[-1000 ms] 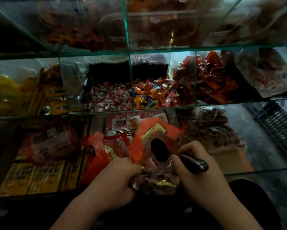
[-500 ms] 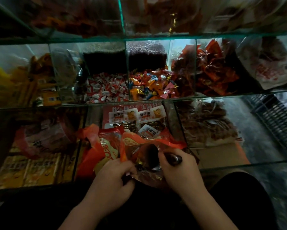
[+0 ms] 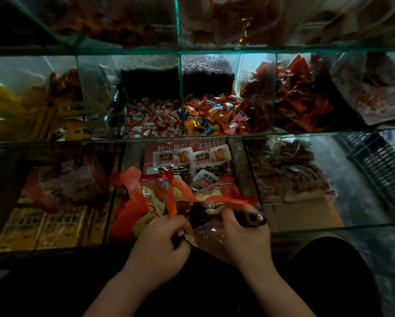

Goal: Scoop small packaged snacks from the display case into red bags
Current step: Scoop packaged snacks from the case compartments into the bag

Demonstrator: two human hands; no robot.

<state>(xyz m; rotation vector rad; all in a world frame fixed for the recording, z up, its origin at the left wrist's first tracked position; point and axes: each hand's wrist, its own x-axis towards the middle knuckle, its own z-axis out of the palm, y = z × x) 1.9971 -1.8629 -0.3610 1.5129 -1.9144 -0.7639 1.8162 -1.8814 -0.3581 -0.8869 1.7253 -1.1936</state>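
Observation:
A red plastic bag [image 3: 214,197] with yellow print hangs open at the front of the glass display case [image 3: 256,170]. My left hand [image 3: 162,243] pinches its near rim. A black scoop [image 3: 251,219] is gripped by the handle in my right hand [image 3: 242,236], its bowl down inside the bag mouth and mostly hidden. Small packaged snacks with white labels [image 3: 205,179] lie in the compartment just behind the bag. More red bags [image 3: 132,197] are bunched to the left of it.
White-and-red wrapped candies [image 3: 150,120] and mixed coloured candies [image 3: 212,117] fill middle-shelf compartments. Yellow packets [image 3: 45,227] lie lower left, brown snacks [image 3: 288,172] lower right. A dark plastic crate [image 3: 381,165] stands on the floor at right.
The bag and both hands have come down and toward me. The scoop's bowl, visible above the bag a second ago, has gone inside the bag mouth.

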